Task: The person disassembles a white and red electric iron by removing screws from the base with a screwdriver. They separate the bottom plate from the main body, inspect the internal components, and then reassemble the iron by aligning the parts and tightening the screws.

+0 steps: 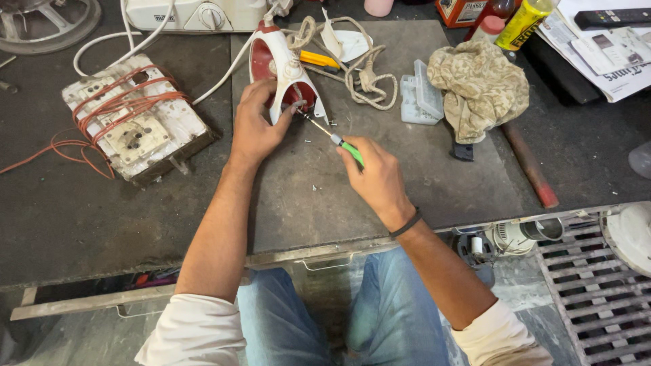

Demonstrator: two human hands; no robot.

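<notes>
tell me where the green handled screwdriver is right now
In the head view, just right of centre: the right hand holds the screwdriver, tip at the red-and-white iron.

near edge: bare counter (319, 210) between the two forearms and toward the person, open to pass.
left: switchboard (132, 118) wound in red wire, a bare strip between it and the left hand (258, 125).
centre: iron (285, 71) with screwdriver (336, 139) against it; small screws lie loose just beside.
behind iron: tangled cord (366, 78) blocks the far side.
right: plastic box (420, 98), cloth (478, 85) and rod (532, 169) crowd the way; open counter between right hand (376, 176) and rod.
</notes>
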